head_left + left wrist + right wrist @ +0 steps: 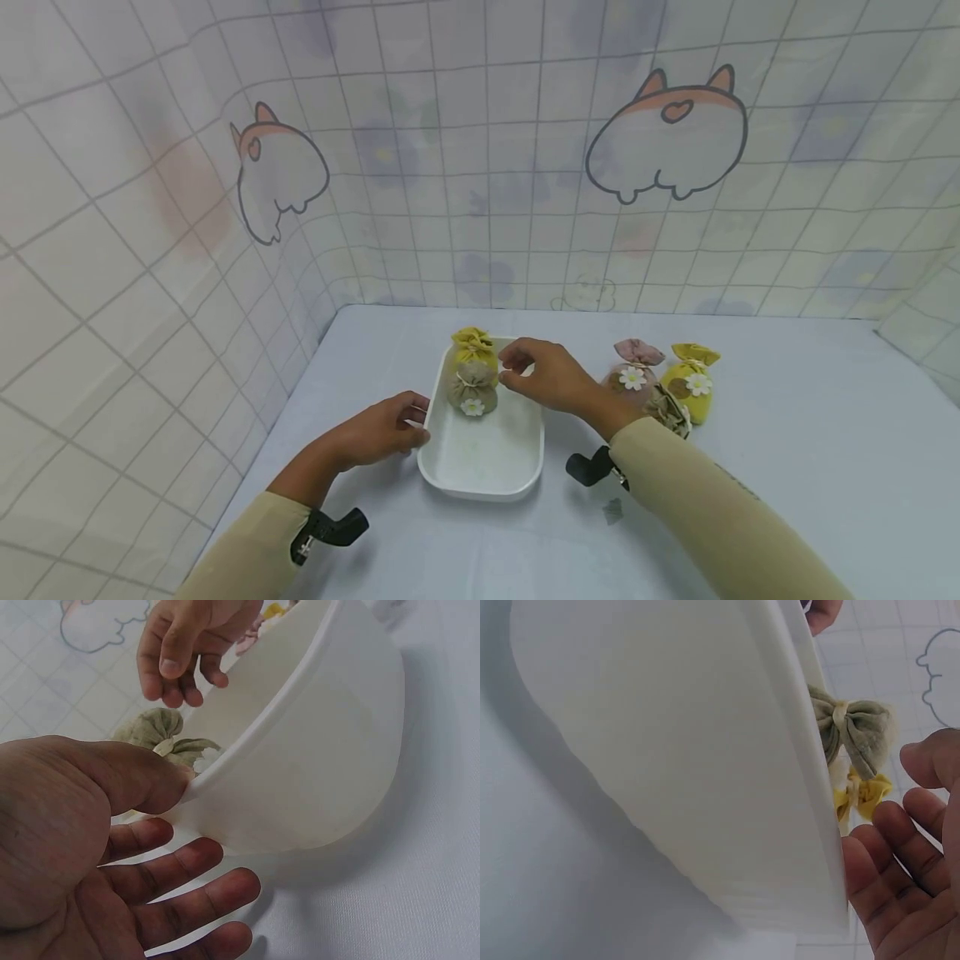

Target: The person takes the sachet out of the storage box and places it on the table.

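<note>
A white plastic tray (480,467) holds a yellow drawstring pouch (476,348) and a grey-green drawstring pouch (474,392) with a white flower. At the tray's left rim is my left hand (382,429); in the left wrist view its thumb (150,780) lies along the rim while the other fingers spread loosely outside the wall. Over the far right part of the tray is my right hand (551,375), fingers loosely bent beside the pouches and nothing between them. The right wrist view shows its fingertips (859,859) right at the rim, with the grey-green pouch top (855,727) beyond.
Right of the tray sit a pink pouch (633,367), another yellow pouch (693,383) and a dark green patterned pouch (667,408), partly behind my right forearm. A white cloth covers the table (810,450). A tile-patterned curtain (450,208) hangs behind and at the left.
</note>
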Action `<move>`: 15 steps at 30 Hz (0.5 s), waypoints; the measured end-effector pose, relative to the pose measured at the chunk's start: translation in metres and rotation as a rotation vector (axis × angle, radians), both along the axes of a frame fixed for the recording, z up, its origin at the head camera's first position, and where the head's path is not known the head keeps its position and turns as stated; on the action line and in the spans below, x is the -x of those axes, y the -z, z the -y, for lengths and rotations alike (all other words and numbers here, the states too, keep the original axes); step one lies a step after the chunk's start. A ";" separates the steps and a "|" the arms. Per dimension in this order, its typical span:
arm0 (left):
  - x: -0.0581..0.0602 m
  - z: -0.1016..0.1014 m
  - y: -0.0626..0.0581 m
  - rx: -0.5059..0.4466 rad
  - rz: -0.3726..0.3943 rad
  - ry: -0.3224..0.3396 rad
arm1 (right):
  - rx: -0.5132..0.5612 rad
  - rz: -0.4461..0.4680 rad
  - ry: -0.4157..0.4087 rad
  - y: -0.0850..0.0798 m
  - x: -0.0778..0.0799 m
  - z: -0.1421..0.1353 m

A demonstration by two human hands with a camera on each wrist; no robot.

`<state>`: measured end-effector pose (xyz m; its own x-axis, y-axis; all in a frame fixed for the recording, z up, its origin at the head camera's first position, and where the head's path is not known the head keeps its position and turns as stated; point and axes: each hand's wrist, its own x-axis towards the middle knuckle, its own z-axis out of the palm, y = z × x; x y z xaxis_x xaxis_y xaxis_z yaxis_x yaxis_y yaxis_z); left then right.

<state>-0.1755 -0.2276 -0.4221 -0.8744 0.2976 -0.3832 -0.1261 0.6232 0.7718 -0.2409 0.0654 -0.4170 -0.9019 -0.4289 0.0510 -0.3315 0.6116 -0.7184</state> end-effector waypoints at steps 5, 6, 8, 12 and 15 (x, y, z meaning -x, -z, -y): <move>0.000 0.001 0.002 -0.001 -0.002 -0.003 | 0.009 -0.001 -0.025 -0.001 0.001 0.007; 0.001 0.001 0.003 0.000 -0.003 -0.005 | 0.006 0.002 -0.027 -0.001 0.001 0.008; 0.001 0.001 0.004 0.000 -0.005 -0.004 | -0.002 0.009 -0.028 -0.002 0.001 0.010; 0.001 0.002 0.004 -0.006 -0.006 0.004 | -0.022 0.016 -0.016 -0.001 0.002 0.013; 0.001 0.002 0.004 -0.001 -0.006 0.005 | -0.026 0.023 -0.015 -0.001 0.002 0.015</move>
